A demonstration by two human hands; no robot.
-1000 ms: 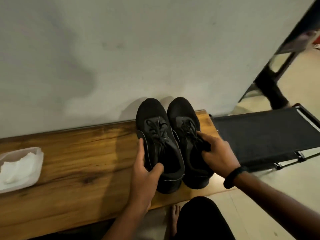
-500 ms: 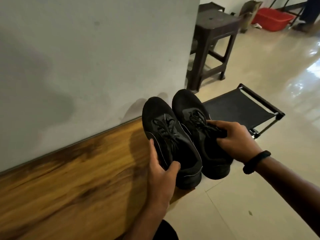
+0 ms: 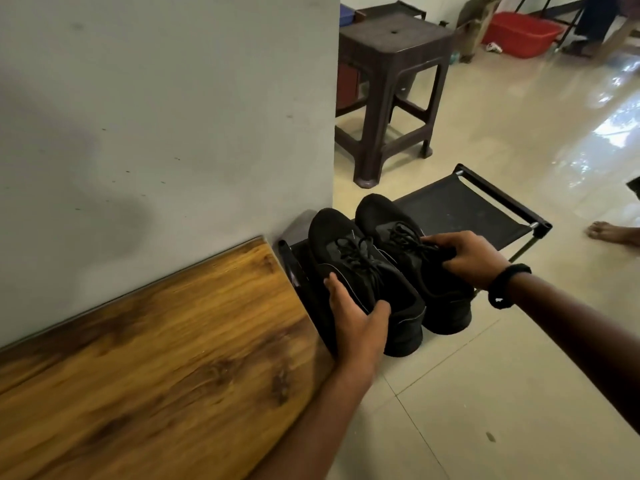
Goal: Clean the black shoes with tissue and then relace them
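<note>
Pair of black shoes (image 3: 332, 237) in matt, finely textured cloth, left of the grip of the left hand (image 3: 356, 320) a yellow-brown wooden bench top (image 3: 156, 358) — smooth, faintly shiny, beyond the grip of the right hand (image 3: 464, 258) a black rack shelf (image 3: 460, 209) of matt fabric, brown moulded-plastic stool (image 3: 391, 39), pale floor tiles (image 3: 485, 393) — glossy.

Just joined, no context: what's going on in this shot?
A person holds a pair of black lace-up shoes, one per hand. The left-hand grip wraps the side of the shoe nearer the wall; the right-hand grip holds the other shoe at its laces. Both shoes are laced and are over a low black fabric rack beside the wooden bench. No tissue is in view.
</note>
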